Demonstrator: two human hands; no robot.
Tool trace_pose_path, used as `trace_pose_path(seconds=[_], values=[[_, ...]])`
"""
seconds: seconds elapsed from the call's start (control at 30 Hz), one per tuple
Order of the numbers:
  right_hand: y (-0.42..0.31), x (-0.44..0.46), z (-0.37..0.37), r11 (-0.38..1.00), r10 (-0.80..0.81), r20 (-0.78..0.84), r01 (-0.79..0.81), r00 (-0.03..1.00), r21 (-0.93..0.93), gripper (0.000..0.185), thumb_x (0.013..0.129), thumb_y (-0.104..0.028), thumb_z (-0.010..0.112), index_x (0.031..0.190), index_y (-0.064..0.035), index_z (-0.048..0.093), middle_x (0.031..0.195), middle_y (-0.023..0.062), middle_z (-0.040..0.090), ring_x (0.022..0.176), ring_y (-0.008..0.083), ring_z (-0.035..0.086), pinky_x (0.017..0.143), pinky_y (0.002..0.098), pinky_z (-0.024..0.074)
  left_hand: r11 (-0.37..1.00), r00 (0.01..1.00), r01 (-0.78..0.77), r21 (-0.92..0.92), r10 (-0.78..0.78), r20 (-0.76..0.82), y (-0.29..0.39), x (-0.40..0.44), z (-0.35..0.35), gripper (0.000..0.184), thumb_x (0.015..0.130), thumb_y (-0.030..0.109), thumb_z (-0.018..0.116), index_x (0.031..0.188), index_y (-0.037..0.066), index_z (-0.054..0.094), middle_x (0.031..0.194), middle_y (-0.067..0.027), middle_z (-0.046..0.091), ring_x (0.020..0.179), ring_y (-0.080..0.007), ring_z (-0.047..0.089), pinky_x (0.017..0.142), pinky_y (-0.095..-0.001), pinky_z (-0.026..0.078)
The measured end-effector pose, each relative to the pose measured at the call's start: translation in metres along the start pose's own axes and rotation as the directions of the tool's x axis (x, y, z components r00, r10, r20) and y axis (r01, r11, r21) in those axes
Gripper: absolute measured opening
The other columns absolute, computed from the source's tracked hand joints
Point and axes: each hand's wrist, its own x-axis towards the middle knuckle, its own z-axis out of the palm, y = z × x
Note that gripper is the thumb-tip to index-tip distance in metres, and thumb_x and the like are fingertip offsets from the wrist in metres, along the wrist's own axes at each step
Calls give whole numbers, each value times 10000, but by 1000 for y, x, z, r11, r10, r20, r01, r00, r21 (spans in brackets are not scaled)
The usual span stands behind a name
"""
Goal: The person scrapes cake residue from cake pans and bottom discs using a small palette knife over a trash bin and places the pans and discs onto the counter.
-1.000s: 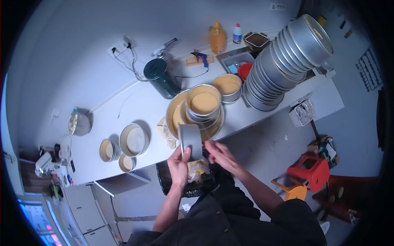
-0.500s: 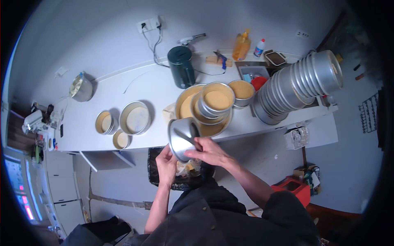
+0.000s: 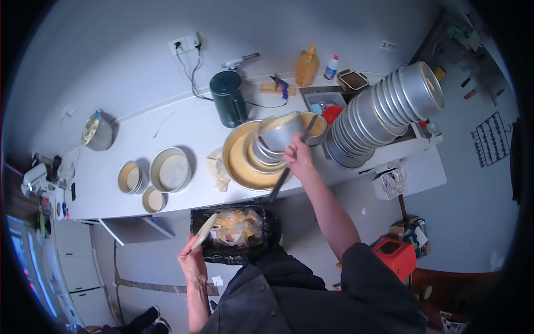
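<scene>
above the white counter [image 3: 183, 125], i had the right hand [image 3: 300, 157] clutching a silver round cake tin [image 3: 281, 135] and a long, dark blade [image 3: 277, 186]; whether that tin touched the stacked pans [image 3: 267, 159] below, i could not tell. my left hand [image 3: 192, 261] pinched a thin, pale disc [image 3: 206, 230] over the left edge of the black-lined bin [image 3: 271, 225].

Right arm [image 3: 331, 217] outstretched, right grip [image 3: 299, 158] clenched — left grip [image 3: 192, 264] lower, fingertips [image 3: 193, 242] pinched.
</scene>
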Motion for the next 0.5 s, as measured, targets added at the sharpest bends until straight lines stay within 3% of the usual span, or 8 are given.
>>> trace_pose_path(seconds=[0.03,0.1,0.17,0.23,0.33,0.37,0.43,0.5], values=[[2,-3,-2,1000,10,11,-10,1000,-2,241,1005,-374,671,948,-160,575,707,-65,468,570,55,427,419,229,246,1000,1000,21,-16,-21,1,-3,-4,-9,305,921,-102,573,1199,-105,697,1469,-242,522,1324,-258,555,1084,-328,465],[-2,-34,14,866,-160,-240,19,957,-500,239,1021,-330,632,922,-112,627,781,-42,596,608,51,513,431,217,305,990,994,97,-103,-102,-40,-3,-13,-12,463,791,-213,476,1198,-138,683,1557,-307,397,1413,-293,480,1143,-353,419],[8,-43,-2,784,-389,-237,184,890,-593,295,1020,-333,613,977,-50,684,882,22,702,663,67,581,451,229,357,992,996,79,-100,-83,-40,-1,-22,-10,513,743,-225,459,1200,-144,680,1584,-302,356,1439,-297,447,1159,-356,400],[17,-62,-25,695,-429,-192,187,883,-695,382,1024,-369,605,1085,-5,703,851,62,728,605,82,569,465,244,386,995,997,73,-67,-76,-32,6,-30,0,614,648,-200,424,1210,-161,667,1651,-272,249,1505,-299,349,1170,-347,372],[53,-127,-17,504,5,-96,-86,995,-859,547,1045,-502,541,1161,12,689,749,85,690,470,77,449,444,245,333,991,998,64,-122,-63,10,6,-32,0,504,794,-89,462,1259,-168,638,1375,-180,592,1189,-244,600,1061,-289,423],[74,-153,-2,375,171,-125,-182,977,-909,584,1053,-529,509,1150,18,690,709,90,673,453,73,426,445,245,335,991,998,63,-122,-62,18,8,-32,4,398,877,-72,541,1251,-159,647,1342,-179,604,1224,-239,587,1072,-300,425],[120,-186,11,255,356,-12,-110,934,-961,641,1038,-585,484,1010,19,696,668,75,660,488,125,494,495,295,405,981,985,116,-153,-134,-109,11,-29,19,324,915,-63,683,1226,-151,662,1341,-193,628,1212,-238,612,1082,-321,448],[156,-204,18,178,406,95,23,909,-984,653,1021,-597,502,895,17,686,677,86,670,565,179,578,588,351,469,975,992,25,-223,-52,-115,12,-30,24,504,942,-60,654,1419,-120,500,1356,-206,629,1206,-241,625,1078,-326,465]])
